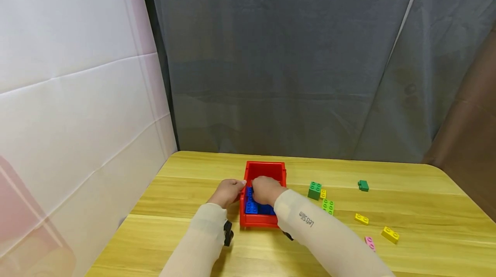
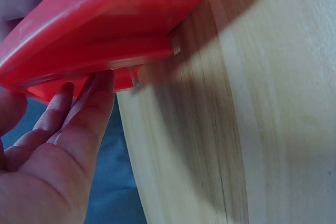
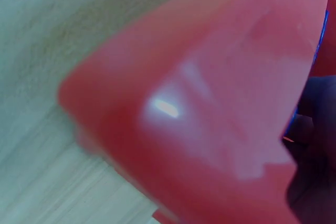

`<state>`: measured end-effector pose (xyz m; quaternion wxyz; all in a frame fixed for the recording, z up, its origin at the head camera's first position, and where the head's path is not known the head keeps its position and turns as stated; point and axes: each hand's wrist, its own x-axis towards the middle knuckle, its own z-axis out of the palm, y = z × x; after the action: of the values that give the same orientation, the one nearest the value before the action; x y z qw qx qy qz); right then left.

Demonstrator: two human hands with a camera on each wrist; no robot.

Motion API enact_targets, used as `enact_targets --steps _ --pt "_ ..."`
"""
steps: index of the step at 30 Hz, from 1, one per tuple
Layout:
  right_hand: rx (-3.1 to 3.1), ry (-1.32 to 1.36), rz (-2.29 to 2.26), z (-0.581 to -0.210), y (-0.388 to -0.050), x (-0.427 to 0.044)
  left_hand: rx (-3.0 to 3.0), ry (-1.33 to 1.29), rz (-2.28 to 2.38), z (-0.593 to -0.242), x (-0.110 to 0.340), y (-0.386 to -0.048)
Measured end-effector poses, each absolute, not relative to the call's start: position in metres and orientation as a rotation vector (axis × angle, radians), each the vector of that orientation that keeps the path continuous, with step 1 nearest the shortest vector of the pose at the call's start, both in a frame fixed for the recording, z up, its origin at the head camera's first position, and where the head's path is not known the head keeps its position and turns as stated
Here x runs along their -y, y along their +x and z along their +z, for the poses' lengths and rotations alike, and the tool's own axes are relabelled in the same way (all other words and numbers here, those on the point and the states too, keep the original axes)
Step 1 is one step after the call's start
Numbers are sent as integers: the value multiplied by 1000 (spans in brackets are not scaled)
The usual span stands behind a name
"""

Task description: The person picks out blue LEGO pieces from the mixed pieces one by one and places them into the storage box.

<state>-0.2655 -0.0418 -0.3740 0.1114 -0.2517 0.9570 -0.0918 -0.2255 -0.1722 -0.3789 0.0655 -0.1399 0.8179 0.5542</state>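
Observation:
A red plastic bin (image 1: 260, 222) stands on the wooden table, with blue toy bricks (image 1: 251, 207) inside it. My left hand (image 1: 228, 192) holds the bin's left side. In the left wrist view the fingers (image 2: 97, 100) reach under the bin's rim, and the thumb (image 2: 11, 111) is near its outer edge. My right hand (image 1: 266, 189) reaches down into the bin over the blue bricks, knuckles up. Its fingertips are hidden, so whether they pinch a brick cannot be seen. The right wrist view shows mostly the bin's outer wall (image 3: 210, 103), with the hand dark at the edge.
Right of the bin lie a green brick (image 1: 314, 191), a small yellow brick (image 1: 323, 194) and a light green brick (image 1: 328, 206). Farther right are a dark green piece (image 1: 363, 185), yellow bricks (image 1: 390, 234) and a pink brick (image 1: 370, 243). Grey curtain (image 1: 271, 61) hangs behind the table.

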Motion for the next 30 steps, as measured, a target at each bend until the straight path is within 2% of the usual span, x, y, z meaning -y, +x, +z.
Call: enact_targets --steps 30 --pt "-2747 -639 -324 -373 -266 38 -2480 -403 1649 -381 171 -230"
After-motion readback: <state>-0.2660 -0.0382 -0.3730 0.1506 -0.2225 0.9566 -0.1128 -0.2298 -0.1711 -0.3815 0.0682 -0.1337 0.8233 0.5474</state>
